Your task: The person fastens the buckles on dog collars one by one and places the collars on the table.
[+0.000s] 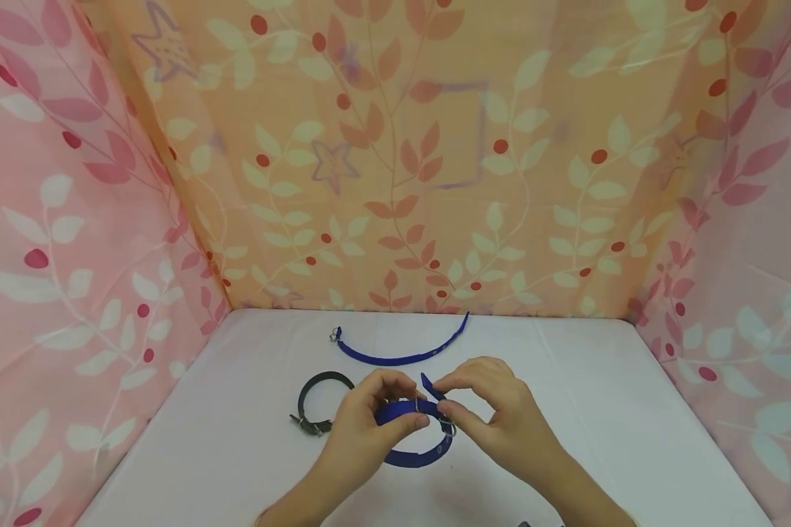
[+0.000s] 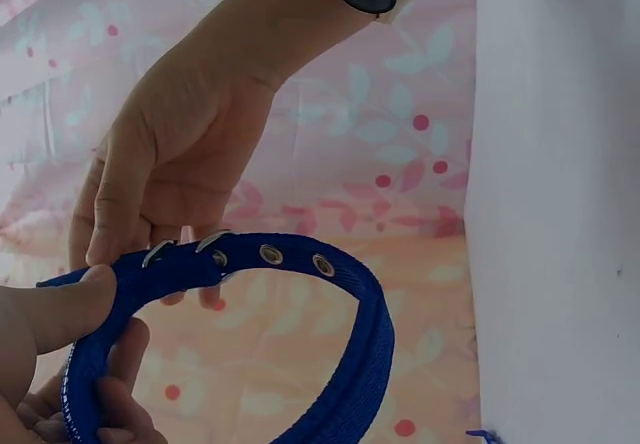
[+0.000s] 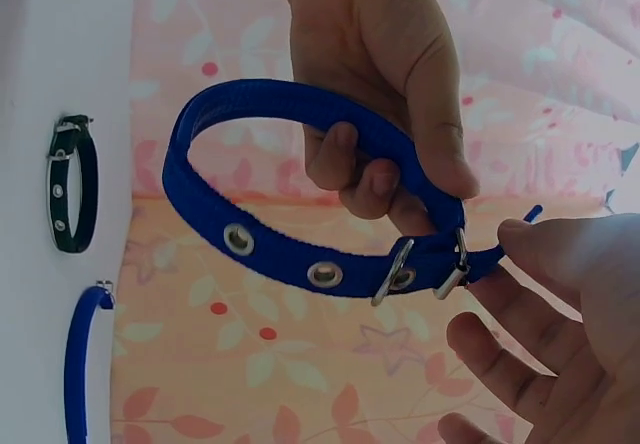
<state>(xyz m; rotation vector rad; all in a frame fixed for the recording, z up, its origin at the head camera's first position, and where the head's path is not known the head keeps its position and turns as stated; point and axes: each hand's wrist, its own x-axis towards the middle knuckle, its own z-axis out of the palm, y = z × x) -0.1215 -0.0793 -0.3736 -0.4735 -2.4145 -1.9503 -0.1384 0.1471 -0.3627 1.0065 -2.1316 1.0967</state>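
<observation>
Both hands hold a blue dog collar (image 1: 417, 460) up above the table, its strap bent into a ring. My left hand (image 1: 369, 419) pinches the band beside the buckle (image 3: 458, 264), thumb on one face and fingers on the other. Between thumb and fingertips, my right hand (image 1: 501, 413) grips the pointed strap end (image 3: 535, 211), which comes out past the buckle. A metal D-ring (image 3: 394, 272) sits close to the buckle. Metal eyelets (image 3: 325, 274) line the band in the right wrist view.
A black collar (image 1: 301, 401), buckled into a loop, lies on the white table (image 1: 237, 439) left of the hands. Behind them a second blue collar (image 1: 389, 361) lies unfastened in a curve. Leaf-patterned cloth (image 1: 395, 183) walls in the back and sides. A small dark object (image 1: 524, 524) shows at the bottom edge.
</observation>
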